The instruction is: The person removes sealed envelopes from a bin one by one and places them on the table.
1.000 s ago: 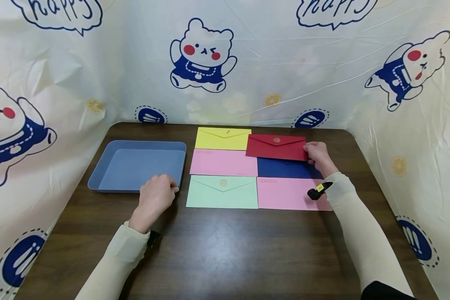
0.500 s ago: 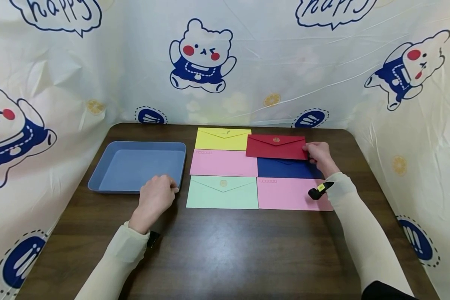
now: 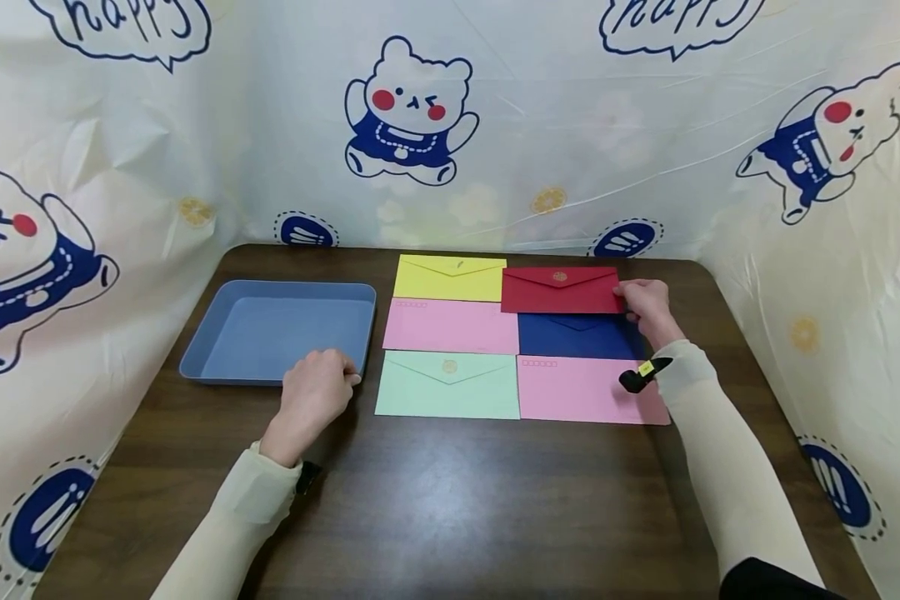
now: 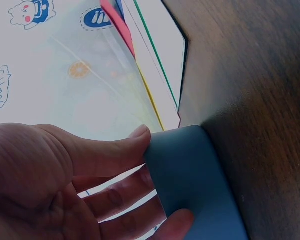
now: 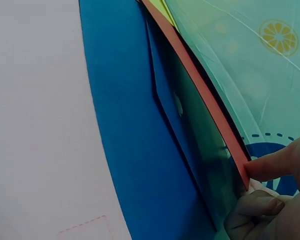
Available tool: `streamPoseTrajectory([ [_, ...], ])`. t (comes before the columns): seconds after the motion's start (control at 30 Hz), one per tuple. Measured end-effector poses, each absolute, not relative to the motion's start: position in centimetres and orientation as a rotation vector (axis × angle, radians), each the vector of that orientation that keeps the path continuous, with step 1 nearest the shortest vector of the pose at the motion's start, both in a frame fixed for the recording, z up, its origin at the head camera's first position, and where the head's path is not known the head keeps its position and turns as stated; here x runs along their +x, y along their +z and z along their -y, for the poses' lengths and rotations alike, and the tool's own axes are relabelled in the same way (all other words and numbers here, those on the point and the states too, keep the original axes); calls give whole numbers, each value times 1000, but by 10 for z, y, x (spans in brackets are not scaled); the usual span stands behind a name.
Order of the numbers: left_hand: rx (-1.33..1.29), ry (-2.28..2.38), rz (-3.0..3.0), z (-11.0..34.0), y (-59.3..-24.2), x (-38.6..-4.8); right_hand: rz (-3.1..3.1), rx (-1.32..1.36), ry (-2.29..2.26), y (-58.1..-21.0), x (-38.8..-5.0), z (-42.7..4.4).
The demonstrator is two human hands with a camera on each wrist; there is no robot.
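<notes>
My right hand point(image 3: 647, 308) pinches the right end of a red envelope point(image 3: 558, 291), which lies over the upper part of a dark blue envelope point(image 3: 577, 337). In the right wrist view, thumb and curled fingers meet at the red envelope's point(image 5: 215, 110) end, above the blue envelope point(image 5: 120, 125). My left hand point(image 3: 317, 396) grips the near right corner of a blue tray point(image 3: 277, 290); in the left wrist view the thumb and fingers are on the tray's point(image 4: 190, 170) wall. Left of the red envelope is a yellow envelope point(image 3: 450, 283).
A pink envelope point(image 3: 450, 327) and a mint green envelope point(image 3: 447, 396) lie in the left column, with another pink envelope point(image 3: 570, 392) at the lower right. Patterned curtains point(image 3: 540, 108) surround the brown table point(image 3: 450, 508) at the back and sides.
The red envelope has shifted slightly right and back in my right hand, showing more of the blue envelope. My left hand stays at the tray corner. The view has also shifted slightly.
</notes>
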State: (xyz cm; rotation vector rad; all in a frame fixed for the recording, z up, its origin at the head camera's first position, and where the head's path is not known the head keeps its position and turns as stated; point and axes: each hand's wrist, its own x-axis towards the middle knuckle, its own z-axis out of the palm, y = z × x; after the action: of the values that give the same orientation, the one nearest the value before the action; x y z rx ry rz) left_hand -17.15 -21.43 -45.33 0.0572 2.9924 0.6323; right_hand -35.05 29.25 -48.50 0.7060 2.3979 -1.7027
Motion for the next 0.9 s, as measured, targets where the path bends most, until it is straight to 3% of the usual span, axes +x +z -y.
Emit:
streamPoseTrajectory([
  [0.9, 69, 639, -3004, 213, -452, -170, -2275, 854, -1897, -488, -375, -310],
])
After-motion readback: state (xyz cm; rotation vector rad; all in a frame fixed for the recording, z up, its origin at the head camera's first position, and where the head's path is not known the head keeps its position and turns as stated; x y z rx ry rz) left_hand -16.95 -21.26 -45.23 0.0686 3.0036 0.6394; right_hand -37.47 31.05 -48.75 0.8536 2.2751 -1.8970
